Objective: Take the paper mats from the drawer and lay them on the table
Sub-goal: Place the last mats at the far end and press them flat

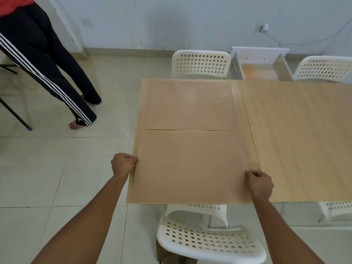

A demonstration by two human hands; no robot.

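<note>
A brown paper mat [190, 166] lies at the near left end of the wooden table [297, 134]. My left hand [124, 164] pinches its left edge with curled fingers. My right hand [260, 184] grips its right edge near the front corner. A second paper mat [190, 105] lies flat just beyond it, at the far left of the table, and its near edge meets the held mat. Behind the table's far edge the drawer [260, 68] stands pulled out, with its pale wooden bottom showing.
White perforated chairs stand around the table: one [207, 242] right below me, one [201, 63] at the far side, another [323, 68] far right. A person in striped dark trousers [47, 63] stands on the tiled floor at the left.
</note>
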